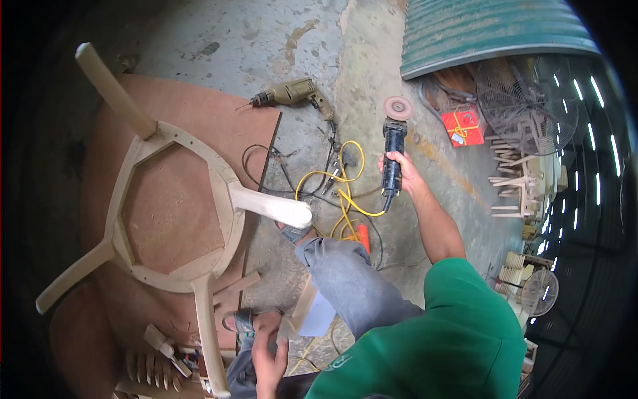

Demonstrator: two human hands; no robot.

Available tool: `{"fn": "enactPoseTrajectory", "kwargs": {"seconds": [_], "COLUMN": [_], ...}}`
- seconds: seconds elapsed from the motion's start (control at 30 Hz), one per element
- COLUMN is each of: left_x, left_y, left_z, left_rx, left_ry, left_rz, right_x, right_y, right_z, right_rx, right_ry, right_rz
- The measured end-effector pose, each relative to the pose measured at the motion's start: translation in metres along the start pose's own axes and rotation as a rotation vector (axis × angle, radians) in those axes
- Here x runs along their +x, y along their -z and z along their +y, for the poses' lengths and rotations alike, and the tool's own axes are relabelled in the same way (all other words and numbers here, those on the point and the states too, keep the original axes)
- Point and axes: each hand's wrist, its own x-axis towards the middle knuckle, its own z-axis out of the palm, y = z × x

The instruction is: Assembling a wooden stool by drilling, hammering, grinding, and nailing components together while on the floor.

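Note:
My right hand [407, 174] is wrapped round the black body of an angle grinder [393, 145]. The grinder is held up at the right with its round reddish disc [398, 107] pointing away from me. Low in the view, my left hand [268, 362] hangs beside my leg with thumb and fingers apart, holding nothing. To the left lies a wooden stool frame [224, 174], a ring with a wide opening and several splayed legs sticking up and out. One pale leg [272, 206] reaches toward my foot. The frame rests on a brown board [259, 123].
An olive power drill [290, 92] lies at the board's far edge. Yellow cord [346, 193] and dark cables tangle on the floor between drill and grinder. Farther right are a red box [463, 126], a large fan [525, 106] and stacked wooden parts [512, 189]. Wood pieces [156, 366] lie at lower left.

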Motion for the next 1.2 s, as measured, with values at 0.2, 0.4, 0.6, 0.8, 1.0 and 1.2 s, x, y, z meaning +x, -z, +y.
{"fn": "enactPoseTrajectory", "kwargs": {"seconds": [0.2, 0.4, 0.6, 0.8, 1.0, 1.2], "left_x": [0.024, 0.025, 0.023, 0.038, 0.033, -0.003], "left_y": [0.02, 0.003, -0.016, -0.021, -0.025, -0.001], "left_z": [-0.036, -0.034, -0.048, -0.022, -0.057, -0.153], "left_rx": [0.229, 0.314, 0.358, 0.363, 0.392, 0.275], "left_ry": [0.122, 0.203, 0.27, 0.484, 0.545, 0.268], "left_rz": [-0.112, -0.129, -0.204, -0.138, -0.018, 0.126], "right_x": [0.063, 0.099, 0.14, 0.197, 0.242, 0.173], "right_y": [0.063, 0.101, 0.121, 0.111, 0.121, 0.114], "right_z": [0.074, 0.135, 0.169, 0.177, 0.165, 0.175], "right_rx": [0.253, 0.384, 0.32, 0.357, 0.418, -0.23], "right_ry": [-0.032, -0.049, -0.13, -0.135, -0.186, 0.216], "right_rz": [-0.017, -0.034, -0.121, -0.164, -0.363, -0.039]}}
